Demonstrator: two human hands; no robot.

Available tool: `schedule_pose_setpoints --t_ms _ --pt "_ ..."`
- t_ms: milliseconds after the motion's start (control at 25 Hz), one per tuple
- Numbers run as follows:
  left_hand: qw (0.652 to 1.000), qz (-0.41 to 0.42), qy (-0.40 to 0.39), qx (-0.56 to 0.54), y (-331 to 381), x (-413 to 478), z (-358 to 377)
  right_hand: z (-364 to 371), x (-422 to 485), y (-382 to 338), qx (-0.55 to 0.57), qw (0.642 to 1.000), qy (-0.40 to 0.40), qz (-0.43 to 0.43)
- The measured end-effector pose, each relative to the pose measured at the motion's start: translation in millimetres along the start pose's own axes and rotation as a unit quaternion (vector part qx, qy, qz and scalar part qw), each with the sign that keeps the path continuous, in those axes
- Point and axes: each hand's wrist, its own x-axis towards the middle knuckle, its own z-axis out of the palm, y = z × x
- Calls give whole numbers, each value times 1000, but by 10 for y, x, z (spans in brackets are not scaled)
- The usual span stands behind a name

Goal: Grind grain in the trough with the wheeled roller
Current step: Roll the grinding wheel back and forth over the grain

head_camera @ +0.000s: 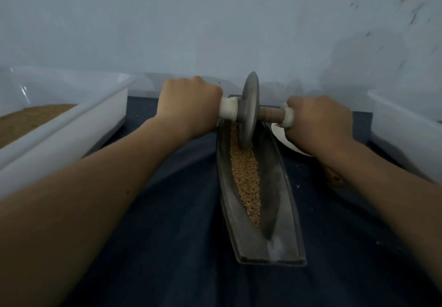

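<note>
Left hand (190,105) gripping one end of the roller axle (271,113), right hand (319,121) gripping the other, disc wheel (250,113) upright between both hands, rim in the grain (246,177) at the far end of the boat-shaped metal trough (282,187), white bins (71,124) flanking on the dark-covered bench (167,235).

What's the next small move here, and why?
Probably pull the roller back toward the near end. It stands at the far end of the trough, with the left hand and right hand gripping its handles, and most of the grain lies nearer, along the channel.
</note>
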Motion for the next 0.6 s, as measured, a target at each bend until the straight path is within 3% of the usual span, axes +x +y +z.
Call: schedule_pose_setpoints --t_ms 120,360,480,520,600 --pt "1000 -11 4 -23 33 -208 -111 -220 -143 -68 -3 1000 13 -12" --pt "994 48 -85 -48 15 -754 -645 -1011 -728 -54 -8 986 -158 -41" --pt "985 76 -143 -63 -43 -656 -693 -1062 -732 11 1 970 -242 -32" --pt "984 75 -150 -60 -35 -587 -627 -979 -688 18 -5 970 -240 -30" --pt "990 53 -121 -47 -8 -432 -434 -698 -527 -13 -25 988 -146 -36"
